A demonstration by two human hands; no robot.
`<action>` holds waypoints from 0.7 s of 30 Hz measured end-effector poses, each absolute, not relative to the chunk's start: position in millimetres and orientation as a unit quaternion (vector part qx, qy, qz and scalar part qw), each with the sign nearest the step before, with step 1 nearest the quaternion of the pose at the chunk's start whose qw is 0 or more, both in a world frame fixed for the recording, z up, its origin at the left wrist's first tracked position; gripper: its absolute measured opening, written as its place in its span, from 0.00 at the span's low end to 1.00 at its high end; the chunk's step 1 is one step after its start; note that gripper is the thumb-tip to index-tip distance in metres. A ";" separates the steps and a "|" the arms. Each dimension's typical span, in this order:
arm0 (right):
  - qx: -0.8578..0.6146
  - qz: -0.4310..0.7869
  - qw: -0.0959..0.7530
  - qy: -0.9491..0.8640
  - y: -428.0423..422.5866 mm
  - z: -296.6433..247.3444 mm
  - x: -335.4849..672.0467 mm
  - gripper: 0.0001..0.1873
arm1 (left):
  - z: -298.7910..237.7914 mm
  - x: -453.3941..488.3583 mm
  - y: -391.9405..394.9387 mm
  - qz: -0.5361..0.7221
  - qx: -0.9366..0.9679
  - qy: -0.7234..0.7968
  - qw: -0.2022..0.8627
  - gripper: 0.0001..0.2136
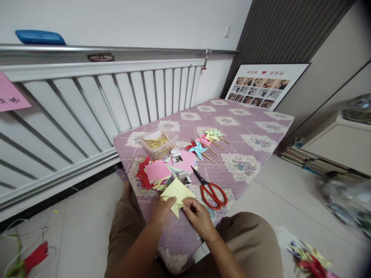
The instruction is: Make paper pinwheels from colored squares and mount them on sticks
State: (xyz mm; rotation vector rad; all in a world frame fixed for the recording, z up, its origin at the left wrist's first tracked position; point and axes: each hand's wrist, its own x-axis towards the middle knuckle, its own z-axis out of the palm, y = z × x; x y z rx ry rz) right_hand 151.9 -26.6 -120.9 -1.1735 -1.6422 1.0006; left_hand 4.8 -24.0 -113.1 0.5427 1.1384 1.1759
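Observation:
A pale yellow paper square (pixel 177 192), partly folded, lies at the near end of a low table under a purple quilted cover (pixel 255 127). My left hand (pixel 164 211) pinches its near left corner. My right hand (pixel 197 214) grips its near right edge with curled fingers. Red-handled scissors (pixel 211 190) lie just right of the paper. A stack of pink, red and yellow paper squares (pixel 155 173) sits to the left.
A clear tub of wooden sticks (pixel 158 143) stands at the table's left edge. Finished paper pinwheels (pixel 207 143) lie mid-table, small boxes (pixel 182 168) nearby. White radiator bars to the left, a photo board (pixel 261 87) behind, books (pixel 307 160) and paper scraps on the floor.

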 end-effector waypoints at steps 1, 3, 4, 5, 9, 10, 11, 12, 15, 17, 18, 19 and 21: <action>-0.469 0.404 0.428 -0.658 -26.3 -120.2 151.7 0.07 | -114.1 4.8 -23.9 0.519 0.239 0.502 0.650 0.14; -0.467 0.407 0.427 -0.659 -25.5 -119.7 151.1 0.09 | -115.0 5.2 -23.8 0.529 0.229 0.493 0.652 0.12; -0.466 0.407 0.427 -0.659 -25.2 -119.9 150.8 0.10 | -114.7 5.6 -23.8 0.533 0.222 0.487 0.655 0.12; -0.467 0.407 0.428 -0.658 -24.9 -120.3 150.4 0.10 | -113.8 6.1 -23.8 0.538 0.216 0.483 0.656 0.12; -0.474 0.400 0.437 -0.651 -24.8 -123.0 147.1 0.11 | -106.8 8.4 -24.7 0.538 0.207 0.490 0.654 0.10; -0.477 0.397 0.440 -0.649 -24.9 -123.6 145.8 0.11 | -104.9 8.8 -25.1 0.539 0.205 0.491 0.653 0.10; -0.480 0.392 0.444 -0.647 -24.9 -124.1 144.2 0.11 | -103.4 9.1 -25.6 0.539 0.203 0.493 0.652 0.11; -0.483 0.387 0.448 -0.645 -24.8 -124.4 142.6 0.11 | -102.4 9.2 -26.0 0.541 0.202 0.492 0.651 0.11; -0.494 0.367 0.460 -0.640 -24.4 -125.0 138.3 0.10 | -102.2 9.0 -27.0 0.554 0.199 0.476 0.654 0.11; -0.503 0.355 0.464 -0.637 -24.3 -124.7 136.7 0.10 | -103.6 8.7 -27.2 0.563 0.200 0.460 0.657 0.12; -0.506 0.350 0.466 -0.636 -24.4 -124.5 136.4 0.10 | -104.4 8.7 -27.2 0.565 0.200 0.456 0.657 0.12; -0.509 0.346 0.467 -0.635 -24.4 -124.1 136.2 0.10 | -105.2 8.8 -27.2 0.567 0.199 0.458 0.655 0.13; -0.513 0.340 0.469 -0.634 -24.5 -123.4 136.3 0.09 | -106.8 9.0 -27.3 0.568 0.199 0.464 0.650 0.13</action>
